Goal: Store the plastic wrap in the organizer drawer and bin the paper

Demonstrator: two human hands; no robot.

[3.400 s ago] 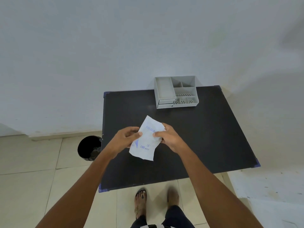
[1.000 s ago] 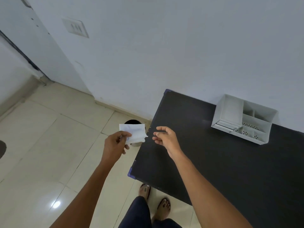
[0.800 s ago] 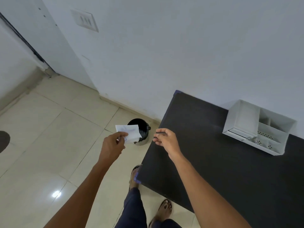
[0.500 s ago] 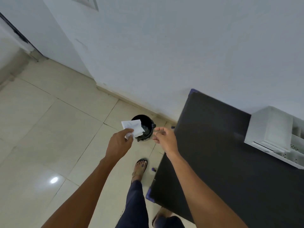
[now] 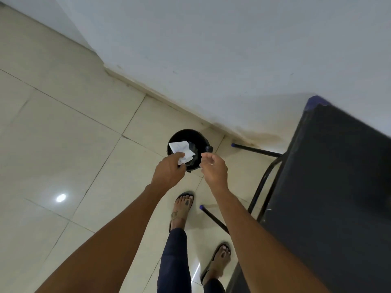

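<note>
My left hand (image 5: 169,172): pinching white crumpled paper (image 5: 182,150) over round black bin (image 5: 188,149).
My right hand (image 5: 213,170): fingers loosely curled; contents unclear.

I see the paper (image 5: 181,150), a white crumpled sheet with faint blue print, held over the open mouth of the bin (image 5: 189,149). The bin is a small round black bucket lined with a dark bag, standing on the floor tiles near the wall, just left of the table's far leg. I cannot make out any plastic wrap.
</note>
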